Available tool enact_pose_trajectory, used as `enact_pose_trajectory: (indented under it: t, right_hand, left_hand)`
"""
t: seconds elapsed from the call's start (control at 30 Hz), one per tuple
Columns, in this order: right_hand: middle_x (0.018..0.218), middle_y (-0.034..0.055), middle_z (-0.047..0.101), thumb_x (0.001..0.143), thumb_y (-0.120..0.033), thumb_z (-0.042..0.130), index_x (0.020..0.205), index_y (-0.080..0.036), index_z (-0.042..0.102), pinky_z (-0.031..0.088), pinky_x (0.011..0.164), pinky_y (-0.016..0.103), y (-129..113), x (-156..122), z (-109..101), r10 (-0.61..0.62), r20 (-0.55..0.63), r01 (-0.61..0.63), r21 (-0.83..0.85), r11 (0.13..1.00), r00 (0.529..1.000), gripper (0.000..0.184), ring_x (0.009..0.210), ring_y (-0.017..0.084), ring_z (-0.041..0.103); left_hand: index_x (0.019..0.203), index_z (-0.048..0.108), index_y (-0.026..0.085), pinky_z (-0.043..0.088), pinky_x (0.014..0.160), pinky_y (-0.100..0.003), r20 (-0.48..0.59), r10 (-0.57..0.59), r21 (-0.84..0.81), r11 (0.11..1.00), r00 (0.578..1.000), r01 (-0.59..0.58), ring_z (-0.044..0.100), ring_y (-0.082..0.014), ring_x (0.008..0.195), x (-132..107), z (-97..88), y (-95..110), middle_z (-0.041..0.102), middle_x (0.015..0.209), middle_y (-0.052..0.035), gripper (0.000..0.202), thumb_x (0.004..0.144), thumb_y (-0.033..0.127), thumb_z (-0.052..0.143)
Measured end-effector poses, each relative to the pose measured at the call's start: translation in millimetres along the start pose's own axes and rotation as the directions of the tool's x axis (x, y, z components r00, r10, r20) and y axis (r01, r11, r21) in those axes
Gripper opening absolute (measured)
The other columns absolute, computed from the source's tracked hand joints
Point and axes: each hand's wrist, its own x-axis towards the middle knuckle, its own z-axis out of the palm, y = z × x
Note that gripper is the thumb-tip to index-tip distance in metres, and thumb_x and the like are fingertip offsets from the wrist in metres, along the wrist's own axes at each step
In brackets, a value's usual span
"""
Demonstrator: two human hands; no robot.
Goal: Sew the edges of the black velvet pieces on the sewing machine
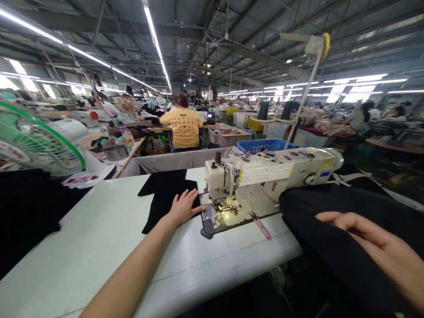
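My left hand [185,206] lies flat with fingers spread on a black fabric piece [162,198], left of the sewing machine [258,174]. Its thumb reaches the edge of the metal bed plate [238,221]. Over at the right, my right hand [361,229] is closed on the edge of a larger black fabric panel [318,205], which hangs over the table's front edge. Some of its fingers are hidden by the cloth. Pink thread snips [262,226] rest partly on the bed plate, in front of the needle area.
More black fabric [26,221] is heaped at the left. A green-rimmed fan [43,137] stands beyond it. Behind the machine are a blue basket [265,145] and a thread stand pole [303,95]. A person in a yellow shirt [183,128] sits ahead.
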Motion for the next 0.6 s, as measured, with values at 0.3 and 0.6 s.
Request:
enact_pose_trajectory:
  t: [0.3, 0.6]
  right_hand:
    - [0.07, -0.0024, 0.054, 0.081, -0.069, 0.068, 0.082, -0.021, 0.058, 0.035, 0.054, 0.022, -20.7, -32.8, 122.3, 0.021, 0.588, -0.355, 0.46, 0.814, 0.809, 0.048, 0.06, 0.012, 0.045]
    - [0.081, 0.0063, 0.067, 0.088, -0.073, 0.052, 0.096, -0.024, 0.068, 0.055, 0.067, 0.036, -32.8, -27.0, 148.0, -0.079, 0.537, -0.336, 0.629, 0.701, 0.84, 0.051, 0.075, 0.025, 0.065]
  left_hand:
    - [0.133, 0.057, 0.026, 0.041, 0.114, -0.042, -0.111, 0.177, -0.244, 0.949, 0.978, -0.199, 0.054, -0.0204, 0.131, -101.9, -41.3, 82.3, 0.06, 0.14, -0.0063, 0.041, 0.102, 0.029, 0.031]
    - [0.146, 0.04, 0.039, 0.056, 0.099, -0.036, -0.275, 0.243, -0.449, 0.823, 0.93, -0.347, 0.062, -0.0236, 0.121, -181.2, -43.6, 121.8, 0.062, 0.136, -0.0036, 0.058, 0.093, 0.025, 0.06]
